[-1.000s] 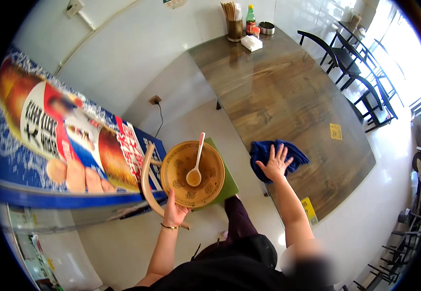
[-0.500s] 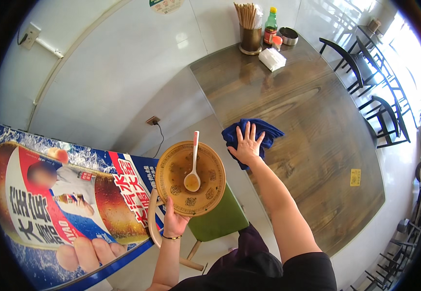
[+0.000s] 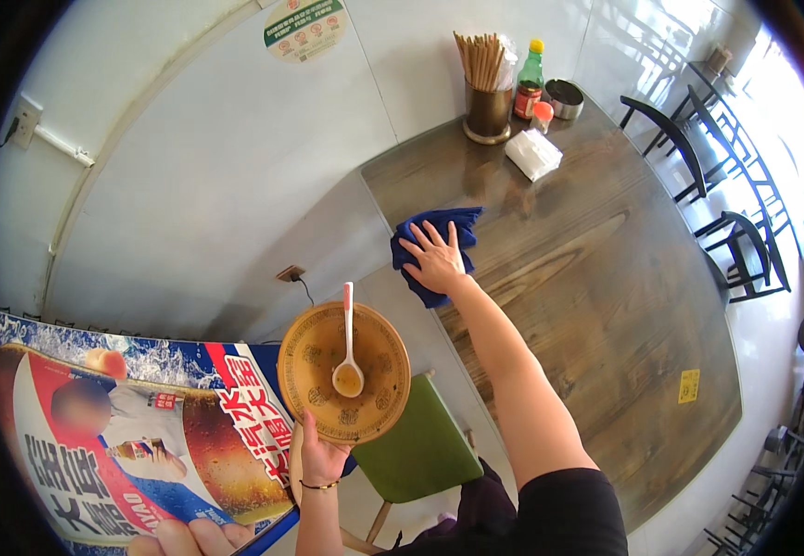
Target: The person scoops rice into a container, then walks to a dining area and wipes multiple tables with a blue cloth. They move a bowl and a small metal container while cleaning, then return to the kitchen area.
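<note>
My left hand point(image 3: 325, 452) grips the near rim of a large tan bowl point(image 3: 379, 366), its thumb over the edge. A white spoon point(image 3: 348, 347) with a red-tipped handle leans inside, with a little brownish liquid in its scoop. Out to the right, my right hand point(image 3: 439, 261) lies flat with fingers spread on a crumpled dark blue cloth point(image 3: 428, 292). That cloth lies at the left edge of the wooden table point(image 3: 587, 306), partly over it.
At the table's far end stand a chopstick holder point(image 3: 488, 116), a green bottle point(image 3: 530, 83), a red-capped jar point(image 3: 542, 115), a metal ashtray point(image 3: 565, 98) and a tissue pack point(image 3: 533, 154). A green-seated chair point(image 3: 420, 445) and a printed freezer-like cabinet point(image 3: 142, 426) are close by.
My right hand and the blue cloth have slid farther along the table's left edge, toward its far end. The view has shifted. The bowl stays in my left hand.
</note>
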